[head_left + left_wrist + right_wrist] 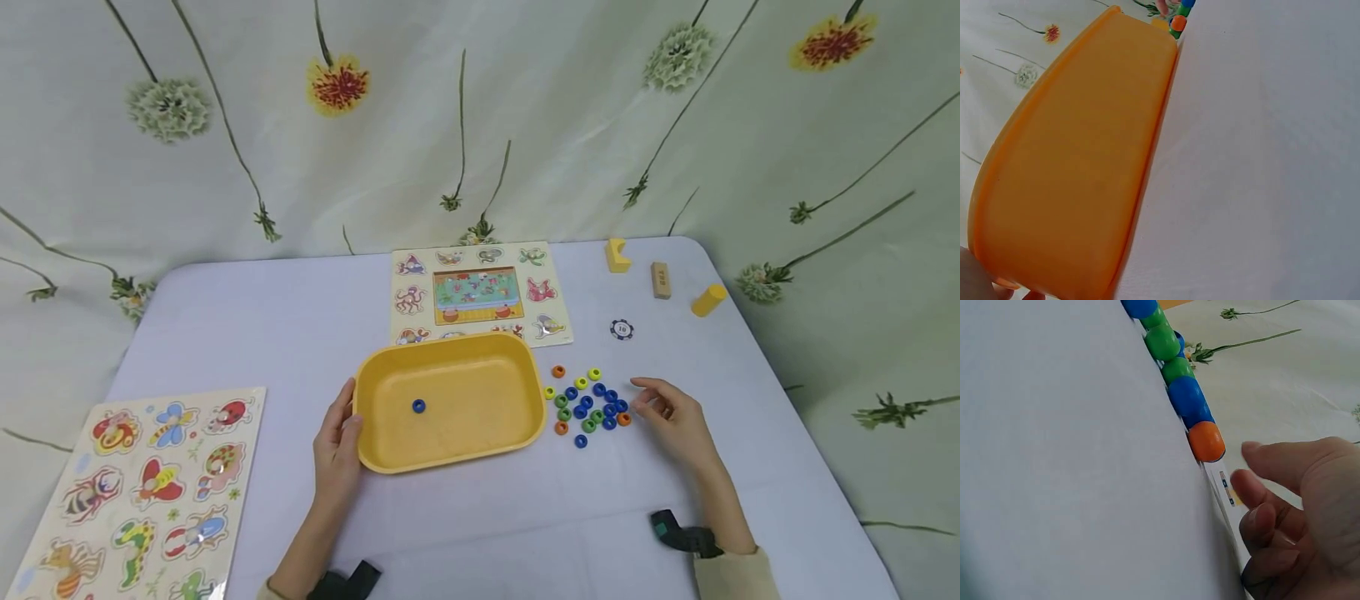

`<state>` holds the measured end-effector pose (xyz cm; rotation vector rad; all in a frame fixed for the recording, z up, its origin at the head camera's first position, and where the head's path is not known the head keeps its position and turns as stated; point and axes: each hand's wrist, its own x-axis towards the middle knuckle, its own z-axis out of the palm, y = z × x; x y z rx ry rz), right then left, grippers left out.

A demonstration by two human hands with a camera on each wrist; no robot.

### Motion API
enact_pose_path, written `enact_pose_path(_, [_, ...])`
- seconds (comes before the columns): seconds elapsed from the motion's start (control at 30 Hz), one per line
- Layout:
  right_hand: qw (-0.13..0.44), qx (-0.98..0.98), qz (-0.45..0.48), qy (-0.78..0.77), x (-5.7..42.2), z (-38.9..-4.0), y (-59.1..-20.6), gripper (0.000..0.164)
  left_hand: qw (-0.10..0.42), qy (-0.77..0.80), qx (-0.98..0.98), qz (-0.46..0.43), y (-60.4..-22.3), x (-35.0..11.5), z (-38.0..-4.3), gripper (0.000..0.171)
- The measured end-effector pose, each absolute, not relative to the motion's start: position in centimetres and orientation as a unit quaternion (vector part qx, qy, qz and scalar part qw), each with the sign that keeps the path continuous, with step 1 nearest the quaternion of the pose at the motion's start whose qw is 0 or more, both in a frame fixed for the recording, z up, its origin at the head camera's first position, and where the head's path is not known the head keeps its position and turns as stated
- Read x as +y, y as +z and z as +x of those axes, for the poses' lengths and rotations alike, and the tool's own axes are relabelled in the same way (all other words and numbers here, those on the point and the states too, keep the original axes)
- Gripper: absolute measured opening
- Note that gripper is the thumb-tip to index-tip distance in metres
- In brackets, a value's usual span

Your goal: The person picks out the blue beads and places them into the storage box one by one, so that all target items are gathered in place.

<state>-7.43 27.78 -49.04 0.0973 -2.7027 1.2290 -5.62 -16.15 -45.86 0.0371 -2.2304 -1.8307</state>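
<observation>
A yellow tray [480, 417] lies in the middle of the table with one blue bead [418, 406] inside. My left hand [339, 450] holds the tray's left end, thumb over the rim; the left wrist view shows fingertips at the tray's near end. Right of the tray is a loose group of blue, green, orange and yellow beads, among them a blue bead [581, 442]. Beside the group's right edge is my right hand [675, 421], nearest to an orange bead [1207, 441]. In the right wrist view its thumb and forefinger are apart, with nothing between them.
Behind the tray lies a sea-animal puzzle board [532, 312], its front edge partly covered. An insect puzzle board [180, 475] lies at the left. Toward the back right are a poker chip [622, 329], a yellow notched block [617, 257], a wooden block [661, 281] and a yellow cylinder [708, 301].
</observation>
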Motion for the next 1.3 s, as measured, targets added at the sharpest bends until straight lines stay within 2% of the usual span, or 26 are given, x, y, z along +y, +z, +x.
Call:
enact_pose_path(0.13, [0.069,-0.915,0.039,0.395,27.7,-7.5,-49.7,0.029,0.129,-0.627,-0.768,0.012,-45.9,-16.2,-5.6,0.045])
enact_pose_path(0.63, [0.086,-0.936,0.045,0.338,26.2,-7.6,-49.4,0.023,0.136,-0.624,-0.769,0.011,-45.7,-16.6,-5.5,0.045])
enact_pose_path(0.7, [0.093,-0.93,0.026,0.353,26.1,-7.6,-49.2,0.023,0.134,-0.627,-0.768,0.01,-45.6,-16.6,-5.6,0.045])
enact_pose_path(0.8, [0.144,-0.917,0.03,0.372,25.9,-8.3,-49.0,0.022,0.127,-0.63,-0.766,0.011,-45.6,-16.4,-5.6,0.044])
enact_pose_path(0.93, [0.165,-0.898,0.104,0.395,22.8,-9.3,-46.1,0.02,0.129,-0.63,-0.765,0.011,-45.6,-16.4,-5.5,0.044])
enact_pose_path(1.1, [0.079,-0.877,0.203,0.429,15.4,-10.2,-41.7,0.018,0.129,-0.638,-0.759,0.006,-45.7,-16.7,-5.7,0.044])
enact_pose_path(1.3, [-0.028,-0.89,0.259,0.374,7.9,-12.1,-41.8,0.012,0.128,-0.639,-0.758,0.003,-47.9,-17.3,-6.1,0.045])
